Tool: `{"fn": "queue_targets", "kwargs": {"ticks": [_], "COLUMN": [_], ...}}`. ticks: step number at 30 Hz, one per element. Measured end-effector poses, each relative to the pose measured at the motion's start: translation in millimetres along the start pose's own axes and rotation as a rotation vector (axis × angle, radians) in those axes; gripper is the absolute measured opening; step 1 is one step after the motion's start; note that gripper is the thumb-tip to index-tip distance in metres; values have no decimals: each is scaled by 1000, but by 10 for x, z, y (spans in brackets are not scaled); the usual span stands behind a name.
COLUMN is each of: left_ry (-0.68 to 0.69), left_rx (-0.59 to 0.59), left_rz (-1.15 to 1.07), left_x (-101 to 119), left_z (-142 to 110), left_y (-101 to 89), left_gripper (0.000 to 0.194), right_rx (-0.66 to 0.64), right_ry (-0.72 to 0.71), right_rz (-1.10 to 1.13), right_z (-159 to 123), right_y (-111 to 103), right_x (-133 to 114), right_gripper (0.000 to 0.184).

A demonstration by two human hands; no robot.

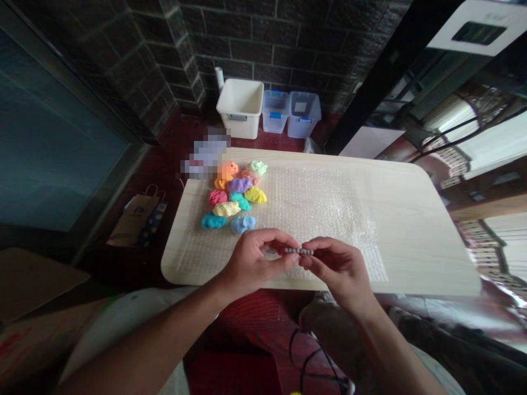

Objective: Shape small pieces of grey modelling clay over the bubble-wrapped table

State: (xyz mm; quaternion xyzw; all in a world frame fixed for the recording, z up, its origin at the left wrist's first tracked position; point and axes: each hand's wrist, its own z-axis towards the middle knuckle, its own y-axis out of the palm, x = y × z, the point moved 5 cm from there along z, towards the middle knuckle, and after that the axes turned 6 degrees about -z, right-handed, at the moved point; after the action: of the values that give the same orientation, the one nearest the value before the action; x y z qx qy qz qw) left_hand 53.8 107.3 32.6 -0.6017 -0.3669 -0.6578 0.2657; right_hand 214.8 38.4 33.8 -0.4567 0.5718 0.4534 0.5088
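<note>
Between my two hands is a short grey strip of small rounded bumps, like a row of beads (298, 250), held level above the table's near side. The fingertips and thumb of my left hand (257, 257) pinch its left part. My right hand (343, 269) grips the right part in the same way, close against the left. What the strip is made of is too small to tell. Beyond my left hand lie several soft clay-like lumps in many colours, among them a light blue lump (242, 224), a teal lump (213, 221) and a yellow lump (256, 195).
A sheet of bubble wrap (304, 206) covers much of the pale wooden table (424, 236). Behind the table, a white bin (241, 123) and two clear plastic boxes (303, 123) stand by the brick wall. Paper bags (134, 219) rest on the floor at left.
</note>
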Motion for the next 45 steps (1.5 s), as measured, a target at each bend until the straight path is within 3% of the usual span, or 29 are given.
{"fn": "queue_targets", "kwargs": {"ticks": [28, 45], "left_ry": [4, -15], "left_rx": [9, 37], "left_rz": [15, 41], "left_x": [10, -22], "left_z": [-1, 8], "left_y": [-15, -33], "left_gripper": [13, 12], "right_rx": [-10, 22], "right_ry": [-48, -72], "right_rz": [18, -46], "right_z": [0, -11], "right_y": [-41, -60], "right_x": [-16, -53], "right_gripper": [25, 15]}}
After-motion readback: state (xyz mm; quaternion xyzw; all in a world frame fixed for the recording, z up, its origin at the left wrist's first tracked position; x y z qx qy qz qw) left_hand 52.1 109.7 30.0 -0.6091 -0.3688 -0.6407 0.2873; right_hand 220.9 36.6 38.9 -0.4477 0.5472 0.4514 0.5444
